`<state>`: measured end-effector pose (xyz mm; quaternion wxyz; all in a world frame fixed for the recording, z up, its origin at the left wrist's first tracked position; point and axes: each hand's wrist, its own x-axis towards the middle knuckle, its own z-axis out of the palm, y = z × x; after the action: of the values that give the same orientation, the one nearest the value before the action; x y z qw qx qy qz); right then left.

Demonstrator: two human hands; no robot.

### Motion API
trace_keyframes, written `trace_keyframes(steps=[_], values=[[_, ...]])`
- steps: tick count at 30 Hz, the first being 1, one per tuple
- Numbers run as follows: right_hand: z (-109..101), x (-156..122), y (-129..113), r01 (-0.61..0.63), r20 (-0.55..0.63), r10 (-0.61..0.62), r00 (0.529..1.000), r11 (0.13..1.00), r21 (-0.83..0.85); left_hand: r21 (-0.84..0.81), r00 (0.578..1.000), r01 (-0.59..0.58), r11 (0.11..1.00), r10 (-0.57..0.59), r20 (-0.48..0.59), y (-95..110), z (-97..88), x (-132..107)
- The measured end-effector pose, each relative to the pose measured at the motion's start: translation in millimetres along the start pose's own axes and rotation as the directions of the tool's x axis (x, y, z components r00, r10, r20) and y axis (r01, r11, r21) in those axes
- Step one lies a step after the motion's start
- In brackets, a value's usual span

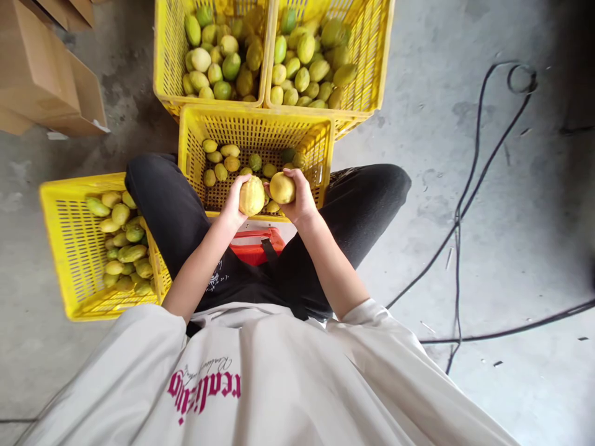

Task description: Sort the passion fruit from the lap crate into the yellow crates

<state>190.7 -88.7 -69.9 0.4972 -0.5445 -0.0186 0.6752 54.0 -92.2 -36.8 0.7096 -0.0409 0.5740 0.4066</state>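
Observation:
My left hand (pixel 237 197) is closed around a yellow lemon (pixel 252 196) with a ridged skin. Close beside it, my right hand (pixel 300 197) grips a smoother, rounder lemon (pixel 282 188). Both lemons are held up over the near side of a yellow plastic crate (pixel 255 113) between my knees. Inside that crate, several yellow and greenish lemons (pixel 231 163) lie spread over the slotted bottom, most of them toward the left. My hands and the held fruit hide part of the crate's near side.
Two fuller yellow crates (pixel 160 56) stand beyond, holding yellow and green fruit. Another fruit-filled crate (pixel 56 248) sits by my left leg. Beneath me is a red stool (pixel 253 253). Cardboard boxes (pixel 41 68) stand at upper left; black cables (pixel 458 217) cross the floor at right.

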Motion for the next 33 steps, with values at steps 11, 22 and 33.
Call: trace_keyframes(steps=[11,22,33], values=[[-4,7,4,-0.005,-0.03,0.007,1.0,0.998,0.067,-0.014,0.998,0.036,0.999,-0.037,-0.044,-1,1.6,2],[2,-2,1,0.064,-0.027,-0.063,0.998,0.998,0.018,0.096,0.999,0.012,0.995,-0.015,0.031,-6,-1.9,0],[-12,7,-5,0.012,-0.107,-0.009,0.994,1.0,0.025,0.066,0.999,-0.013,0.998,0.016,-0.049,-4,0.6,-2]])
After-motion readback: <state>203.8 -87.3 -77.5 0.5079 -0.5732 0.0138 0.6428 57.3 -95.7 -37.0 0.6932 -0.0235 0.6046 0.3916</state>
